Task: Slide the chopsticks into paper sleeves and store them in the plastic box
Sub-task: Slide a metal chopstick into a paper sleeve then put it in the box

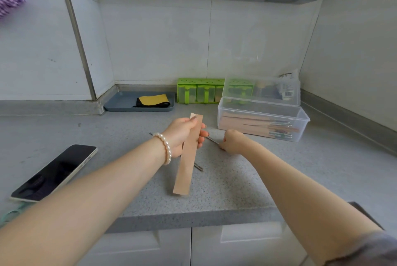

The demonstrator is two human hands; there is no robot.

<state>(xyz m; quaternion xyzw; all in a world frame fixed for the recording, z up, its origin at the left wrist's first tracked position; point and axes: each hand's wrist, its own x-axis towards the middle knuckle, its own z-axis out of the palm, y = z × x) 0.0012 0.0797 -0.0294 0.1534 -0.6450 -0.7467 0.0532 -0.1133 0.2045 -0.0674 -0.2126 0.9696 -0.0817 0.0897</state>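
Lying at the far left of the grey desk is a dark phone, screen up, near the front edge. Behind it, against the wall, a grey tray carries a yellow-and-black cloth. The left hand, a pearl bracelet at its wrist, pinches a tan paper sleeve near its upper end; the sleeve hangs slanted above the desk. Metal chopsticks lie on the desk beneath and between the hands, partly hidden. The right hand is curled down over their right portion, fingers closed on them at the desk surface. A green condiment rack stands at the back wall. At right, the clear plastic box sits with lid raised, holding several sleeved chopsticks.
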